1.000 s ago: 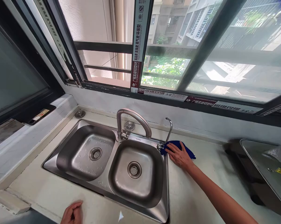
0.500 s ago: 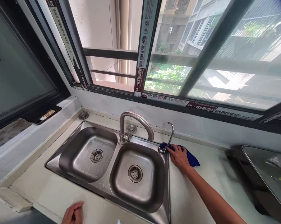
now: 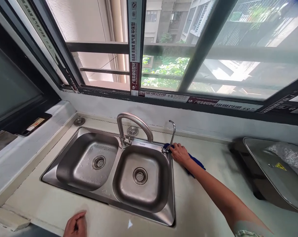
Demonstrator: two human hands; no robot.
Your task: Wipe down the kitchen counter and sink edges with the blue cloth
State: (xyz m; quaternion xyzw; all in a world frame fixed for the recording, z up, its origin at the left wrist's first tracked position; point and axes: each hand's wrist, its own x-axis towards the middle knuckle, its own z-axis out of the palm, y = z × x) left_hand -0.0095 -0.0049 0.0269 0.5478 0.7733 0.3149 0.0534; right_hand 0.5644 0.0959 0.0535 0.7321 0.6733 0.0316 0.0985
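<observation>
The crumpled, soft dark-blue cloth (image 3: pixel 196 162) lies on the smooth, off-white worktop (image 3: pixel 195 204), just beside the sink's right back corner; one end shows behind the slim, hooked chrome tap (image 3: pixel 173 133). The right hand (image 3: pixel 180 153) is over the cloth at that tap's base, fingers bent; I cannot tell whether they grip the fabric or only press it. Hand and forearm hide the cloth's middle. The left hand (image 3: pixel 76 225), partly cut off by the lower edge, is curled into a loose fist near the front of the brushed-steel, double-bowl sink (image 3: pixel 163 215). Water drops dot its left bowl. A thick, arched steel faucet (image 3: pixel 136 119) rises between the bowls. To the right, a dark, box-shaped appliance with a glass lid (image 3: pixel 270 174) carries crinkled clear plastic wrap (image 3: pixel 291 154) and takes up the worktop beyond the forearm.
</observation>
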